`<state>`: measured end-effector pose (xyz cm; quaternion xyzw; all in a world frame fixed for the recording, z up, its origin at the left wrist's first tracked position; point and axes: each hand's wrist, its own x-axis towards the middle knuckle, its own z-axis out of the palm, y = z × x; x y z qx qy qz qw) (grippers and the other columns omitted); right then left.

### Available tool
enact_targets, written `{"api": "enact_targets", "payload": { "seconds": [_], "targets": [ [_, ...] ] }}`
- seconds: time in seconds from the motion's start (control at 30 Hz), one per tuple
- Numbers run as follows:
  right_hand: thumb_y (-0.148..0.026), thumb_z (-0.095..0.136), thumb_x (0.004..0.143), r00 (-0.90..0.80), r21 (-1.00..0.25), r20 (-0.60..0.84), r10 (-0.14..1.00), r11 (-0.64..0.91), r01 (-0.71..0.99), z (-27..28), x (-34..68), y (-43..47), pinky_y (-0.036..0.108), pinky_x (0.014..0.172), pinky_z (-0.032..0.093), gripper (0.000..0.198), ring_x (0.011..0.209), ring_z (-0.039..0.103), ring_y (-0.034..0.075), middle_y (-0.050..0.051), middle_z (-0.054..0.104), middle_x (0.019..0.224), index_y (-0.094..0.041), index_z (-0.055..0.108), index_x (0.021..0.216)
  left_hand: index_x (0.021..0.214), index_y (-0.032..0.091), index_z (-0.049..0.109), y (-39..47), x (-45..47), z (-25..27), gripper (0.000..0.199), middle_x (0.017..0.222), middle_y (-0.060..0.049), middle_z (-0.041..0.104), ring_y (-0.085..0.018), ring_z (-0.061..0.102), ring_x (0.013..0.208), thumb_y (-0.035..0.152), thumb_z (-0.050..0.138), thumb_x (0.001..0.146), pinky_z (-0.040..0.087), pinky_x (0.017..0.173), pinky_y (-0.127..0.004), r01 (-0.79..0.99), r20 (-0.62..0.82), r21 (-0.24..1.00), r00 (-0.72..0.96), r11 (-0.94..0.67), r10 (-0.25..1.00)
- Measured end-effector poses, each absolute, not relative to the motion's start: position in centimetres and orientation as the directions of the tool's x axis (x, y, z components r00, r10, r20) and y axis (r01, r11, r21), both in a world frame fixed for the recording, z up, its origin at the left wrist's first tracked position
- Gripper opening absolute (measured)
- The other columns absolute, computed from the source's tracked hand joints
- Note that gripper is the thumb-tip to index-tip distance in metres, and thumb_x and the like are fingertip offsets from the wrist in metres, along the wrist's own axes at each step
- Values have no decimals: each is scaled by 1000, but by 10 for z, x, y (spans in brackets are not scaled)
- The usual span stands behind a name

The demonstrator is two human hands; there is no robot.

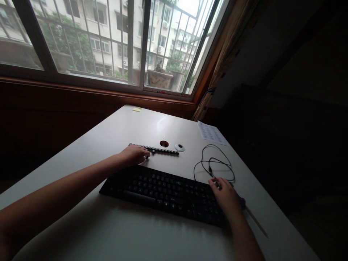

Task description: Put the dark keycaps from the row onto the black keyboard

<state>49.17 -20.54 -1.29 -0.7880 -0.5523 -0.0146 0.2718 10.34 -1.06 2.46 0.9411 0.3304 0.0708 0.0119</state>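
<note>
A black keyboard (163, 192) lies across the white table in front of me. Behind it, small black keycaps (164, 150) stand in a long row. My left hand (135, 155) is at the left part of this row, its fingers pinched on a small dark keycap (147, 157). Over the keyboard's right end, my right hand (225, 194) has its fingers curled around a small, partly shiny thing (217, 183) whose kind I cannot make out. A thin black cable (202, 159) lies in loops just beyond that hand. A purple-handled screwdriver (255, 220) lies to its right, partly hidden.
Past the keycaps are a round hole (164, 144) in the table and a white ring-shaped cover (179, 147). A printed sheet (212, 133) lies at the right edge, and yellow sticky notes (137, 109) at the far corner. A barred window (108, 43) is beyond.
</note>
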Motion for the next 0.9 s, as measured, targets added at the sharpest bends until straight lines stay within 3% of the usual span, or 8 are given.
{"api": "enact_targets", "payload": {
  "seconds": [0.53,0.9],
  "targets": [
    [-48,47,85,373,-404,320,871,-230,885,-17,495,-206,35,78,46,32,84,62,24,8,63,92,-20,64,85,100,28,70,-9,92,27,19,97,-3,74,-21,69,84,29,59,85,50,74,-28,644,140,74,749,-761,648],
    [-48,47,84,376,-396,314,872,-240,886,-14,492,-206,36,79,46,34,87,62,25,9,63,93,-20,65,85,112,30,69,-10,92,29,26,110,-3,73,-22,70,93,29,57,88,51,80,-30,614,125,79,775,-785,619]
  ]
}}
